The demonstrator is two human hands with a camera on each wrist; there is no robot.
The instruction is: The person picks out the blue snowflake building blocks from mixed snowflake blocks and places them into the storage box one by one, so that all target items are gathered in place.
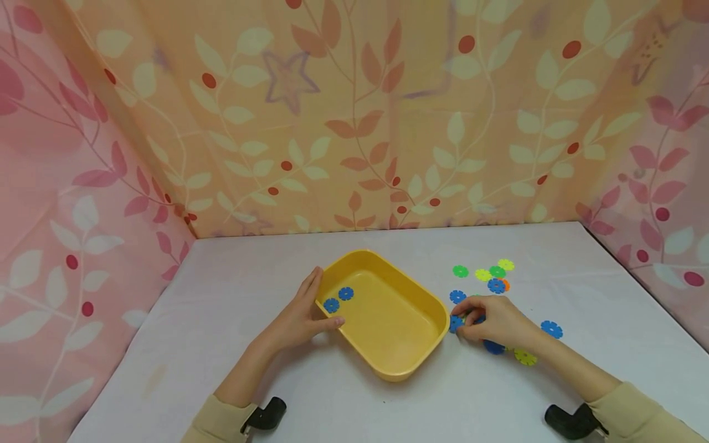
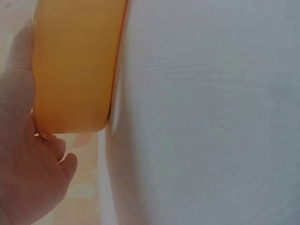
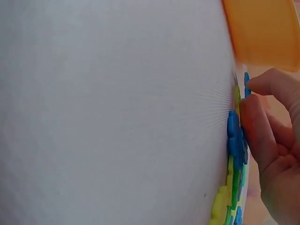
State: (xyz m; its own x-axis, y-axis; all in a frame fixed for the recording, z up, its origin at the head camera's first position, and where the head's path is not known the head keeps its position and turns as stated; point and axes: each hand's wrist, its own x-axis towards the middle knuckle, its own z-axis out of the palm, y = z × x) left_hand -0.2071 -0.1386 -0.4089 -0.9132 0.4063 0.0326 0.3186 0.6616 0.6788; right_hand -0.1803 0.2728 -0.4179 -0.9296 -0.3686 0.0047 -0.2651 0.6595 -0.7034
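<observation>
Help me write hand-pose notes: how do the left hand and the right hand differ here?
The left hand grips the yellow tray, whereas the right hand pinches a blue disc.
The left hand's thumb and fingers are spread wide apart; the right hand's thumb and index finger nearly meet.
The left hand is at the tray's left end, the right hand just beyond its right side.
Both are bare.
</observation>
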